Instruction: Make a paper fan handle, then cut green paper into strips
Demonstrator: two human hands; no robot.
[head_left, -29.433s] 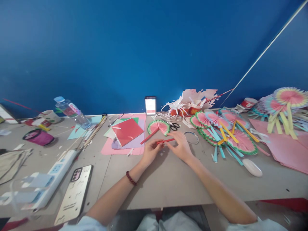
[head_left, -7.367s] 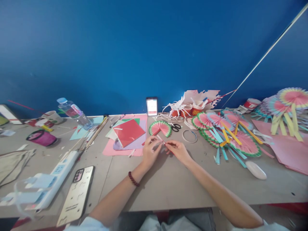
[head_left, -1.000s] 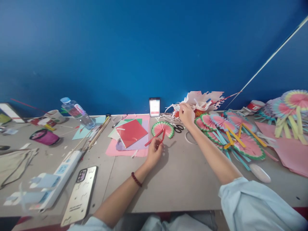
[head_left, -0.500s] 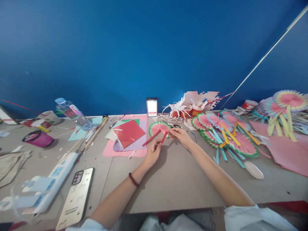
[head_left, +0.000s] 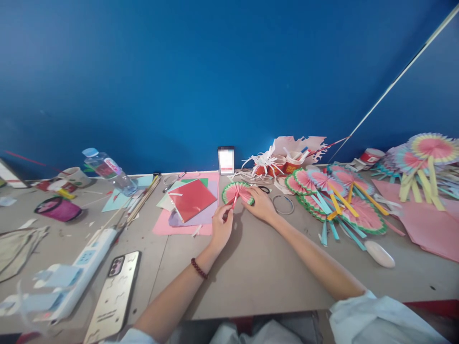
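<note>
A pleated paper fan [head_left: 235, 188], pink with a green edge, lies flat in the middle of the table, spread almost into a full circle. My left hand [head_left: 222, 223] pinches the red paper strips [head_left: 235, 201] at the fan's lower side; its fingers partly cover them. Curved over the fan's right edge, my right hand [head_left: 261, 205] has its fingertips on the pleats, and part of the edge is hidden beneath it. Just left of the fan lies a stack of coloured paper with a red sheet [head_left: 191, 199] on top.
Finished paper fans [head_left: 362, 212] with coloured strips are piled at the right, near a white mouse-shaped object [head_left: 379, 253]. A tape roll [head_left: 283, 204] lies right of my hand. At the left are a phone [head_left: 113, 296], a power strip [head_left: 84, 267] and a tilted bottle [head_left: 111, 169].
The two red strips, spread apart before, have come together at the fan's lower side, and the gap between the pleats has closed. My right hand moved from a strip to the fan's right edge.
</note>
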